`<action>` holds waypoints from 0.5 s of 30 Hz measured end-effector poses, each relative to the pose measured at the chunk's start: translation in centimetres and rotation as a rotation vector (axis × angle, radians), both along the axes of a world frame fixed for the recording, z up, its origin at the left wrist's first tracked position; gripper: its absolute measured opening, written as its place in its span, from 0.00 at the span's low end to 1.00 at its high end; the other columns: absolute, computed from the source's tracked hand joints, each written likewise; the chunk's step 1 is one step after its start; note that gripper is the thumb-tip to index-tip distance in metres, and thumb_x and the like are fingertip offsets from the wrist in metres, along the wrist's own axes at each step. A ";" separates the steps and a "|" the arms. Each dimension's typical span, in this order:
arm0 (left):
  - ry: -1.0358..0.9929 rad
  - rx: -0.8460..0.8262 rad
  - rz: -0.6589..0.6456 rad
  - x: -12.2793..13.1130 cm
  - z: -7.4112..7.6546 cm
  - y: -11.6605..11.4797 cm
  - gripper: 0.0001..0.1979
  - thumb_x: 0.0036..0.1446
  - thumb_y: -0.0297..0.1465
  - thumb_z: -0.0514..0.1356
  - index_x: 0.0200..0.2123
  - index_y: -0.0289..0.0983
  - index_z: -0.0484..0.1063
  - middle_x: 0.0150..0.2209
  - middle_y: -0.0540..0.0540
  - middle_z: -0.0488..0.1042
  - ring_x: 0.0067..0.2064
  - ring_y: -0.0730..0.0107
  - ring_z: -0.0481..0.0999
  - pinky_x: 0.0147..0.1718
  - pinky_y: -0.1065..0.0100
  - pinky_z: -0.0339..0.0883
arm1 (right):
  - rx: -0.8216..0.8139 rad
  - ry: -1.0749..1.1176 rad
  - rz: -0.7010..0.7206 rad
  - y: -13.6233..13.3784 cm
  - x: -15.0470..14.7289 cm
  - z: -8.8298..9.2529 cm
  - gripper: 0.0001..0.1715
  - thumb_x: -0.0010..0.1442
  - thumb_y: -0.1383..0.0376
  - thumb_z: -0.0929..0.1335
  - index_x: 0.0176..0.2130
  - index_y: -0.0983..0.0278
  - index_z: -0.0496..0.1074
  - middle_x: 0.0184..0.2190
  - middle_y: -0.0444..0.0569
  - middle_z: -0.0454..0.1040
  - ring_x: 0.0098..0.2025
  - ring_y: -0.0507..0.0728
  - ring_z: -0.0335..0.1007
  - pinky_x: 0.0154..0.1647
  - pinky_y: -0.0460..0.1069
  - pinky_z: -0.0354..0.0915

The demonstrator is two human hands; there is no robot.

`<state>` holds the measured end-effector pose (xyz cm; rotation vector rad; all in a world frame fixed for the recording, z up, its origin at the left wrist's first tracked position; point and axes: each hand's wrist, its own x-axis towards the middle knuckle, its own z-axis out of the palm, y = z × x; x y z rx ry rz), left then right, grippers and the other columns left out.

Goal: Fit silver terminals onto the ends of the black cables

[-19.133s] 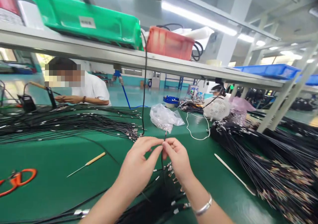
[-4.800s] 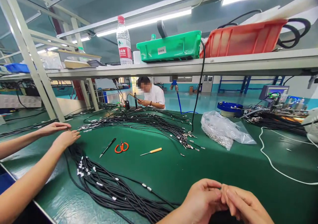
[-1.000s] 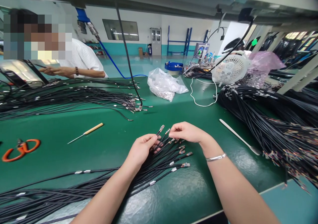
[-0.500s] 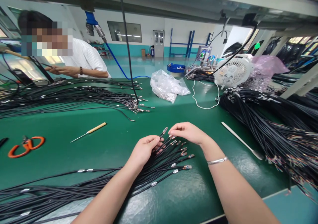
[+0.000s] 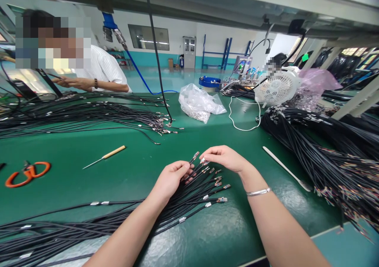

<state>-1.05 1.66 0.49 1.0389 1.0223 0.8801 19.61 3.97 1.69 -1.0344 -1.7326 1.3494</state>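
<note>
A bundle of black cables with small metal ends lies across the green table in front of me. My left hand grips several of these cables just behind their tips, fingers curled round them. My right hand is pinched on one cable's metal end, close to my left fingertips. One raised cable tip sticks up between the two hands. A silver bracelet sits on my right wrist.
A wooden-handled pick and orange scissors lie to the left. A clear bag of metal parts, a white fan and a large heap of black cables are at the right. A person in a white shirt works opposite.
Over the last second both hands stay on the cable ends almost in place; my right fingers shift slightly along the tips. Earlier the hands worked together on a cable nearer my body.
</note>
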 end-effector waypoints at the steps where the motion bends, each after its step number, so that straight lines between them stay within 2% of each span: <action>1: 0.000 0.001 0.000 0.0 0.0 0.0 0.15 0.42 0.40 0.64 0.28 0.33 0.73 0.22 0.49 0.73 0.22 0.75 0.68 0.25 0.73 0.60 | 0.001 0.001 -0.003 0.0 0.0 0.0 0.17 0.52 0.56 0.69 0.37 0.66 0.75 0.36 0.49 0.76 0.40 0.56 0.70 0.46 0.51 0.62; 8: 0.038 -0.005 0.013 -0.1 -0.1 0.2 0.14 0.43 0.39 0.63 0.29 0.33 0.74 0.23 0.49 0.74 0.23 0.76 0.68 0.26 0.73 0.59 | -0.013 -0.015 -0.027 -0.2 0.2 0.4 0.19 0.54 0.54 0.67 0.38 0.66 0.75 0.37 0.50 0.76 0.39 0.56 0.70 0.46 0.51 0.62; 13: 0.024 -0.026 0.007 -0.3 0.0 0.0 0.13 0.44 0.38 0.63 0.28 0.33 0.75 0.25 0.46 0.76 0.26 0.72 0.71 0.30 0.71 0.61 | -0.077 0.063 -0.045 -0.1 0.1 0.3 0.23 0.53 0.56 0.69 0.47 0.65 0.70 0.42 0.51 0.74 0.41 0.54 0.69 0.48 0.52 0.62; 15: 0.026 -0.021 0.003 -0.3 0.0 0.0 0.12 0.43 0.37 0.63 0.27 0.33 0.76 0.26 0.45 0.76 0.26 0.72 0.71 0.30 0.71 0.61 | -0.057 0.056 -0.021 0.0 -0.5 -0.2 0.23 0.53 0.56 0.69 0.47 0.64 0.70 0.43 0.51 0.74 0.43 0.55 0.69 0.49 0.52 0.62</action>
